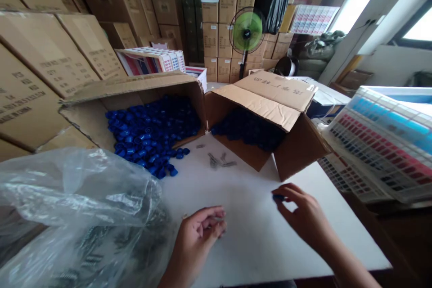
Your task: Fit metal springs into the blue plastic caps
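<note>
My right hand [299, 209] is over the right part of the white table, pinching a small blue plastic cap [278, 197] between thumb and fingertips. My left hand [204, 227] is nearer the table's front edge, its fingers closed on a small greyish piece that looks like a metal spring [218, 219], mostly hidden by the fingers. Several loose springs [221, 161] lie on the table beyond my hands. A heap of blue caps [145, 137] fills the tipped carton at left and spills onto the tabletop. Darker blue caps [248, 128] sit inside the right-hand carton.
A clear plastic bag [77, 189] with many springs covers the left front. The left open carton [91, 121] and right open carton [305, 146] stand side by side at the back of the table [243, 243]. White crates [381, 139] are stacked at right; a green fan [248, 31] stands behind.
</note>
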Tool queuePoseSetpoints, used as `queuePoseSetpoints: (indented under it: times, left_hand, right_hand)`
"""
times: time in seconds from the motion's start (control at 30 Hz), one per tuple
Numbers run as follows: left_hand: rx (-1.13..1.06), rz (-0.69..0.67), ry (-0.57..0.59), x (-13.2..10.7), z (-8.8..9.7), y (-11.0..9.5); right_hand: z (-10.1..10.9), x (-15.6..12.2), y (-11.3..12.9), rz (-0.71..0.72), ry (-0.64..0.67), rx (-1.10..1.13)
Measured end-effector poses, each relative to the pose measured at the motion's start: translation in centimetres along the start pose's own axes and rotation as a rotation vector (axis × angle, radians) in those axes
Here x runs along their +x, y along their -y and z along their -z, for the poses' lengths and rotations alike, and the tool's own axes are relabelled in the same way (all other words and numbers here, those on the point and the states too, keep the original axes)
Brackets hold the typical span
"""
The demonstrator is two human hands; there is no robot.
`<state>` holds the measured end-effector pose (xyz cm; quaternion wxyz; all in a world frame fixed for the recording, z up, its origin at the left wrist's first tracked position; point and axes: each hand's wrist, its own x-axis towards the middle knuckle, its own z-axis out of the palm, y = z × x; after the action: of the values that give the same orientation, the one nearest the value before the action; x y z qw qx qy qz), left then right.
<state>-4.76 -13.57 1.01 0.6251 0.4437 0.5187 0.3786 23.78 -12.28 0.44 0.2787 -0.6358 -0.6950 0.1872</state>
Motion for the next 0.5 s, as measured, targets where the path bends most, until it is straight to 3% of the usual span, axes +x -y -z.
queuePoseSetpoints:
  times: [0.07,0.13,0.2,0.27,0.37,0.47,0.5]
  left_hand:
    - [0.084,-0.051,-0.021,-0.3,0.4,0.7]
    - [0.142,-0.114,-0.054,-0.5,0.5,1.4]
    - [0.188,-0.184,-0.07,-0.6,0.4,2.1]
    - [0.242,-0.257,-0.084,-0.6,0.3,2.7]
    - [0.284,-0.32,-0.088,-0.4,0.5,3.1]
    - [0.308,-0.338,-0.085,-0.3,0.8,3.0]
    - [0.316,-0.347,-0.091,-0.4,0.7,2.9]
  right_hand:
    - [1.6,-0.7,-3.4,0.01,-0.079,-0.288]
    - [2.4,-1.3,-5.0,0.04,-0.139,-0.481]
    - [2.4,-1.3,-4.1,0.09,-0.198,-0.561]
    - [1.4,-0.1,-1.2,0.14,-0.211,-0.538]
    - [-1.0,5.3,3.8,0.12,-0.009,-0.456]
    - [-3.1,13.1,6.2,-0.158,0.128,-0.5]
    - [-3.5,15.4,6.3,-0.21,0.117,-0.495]
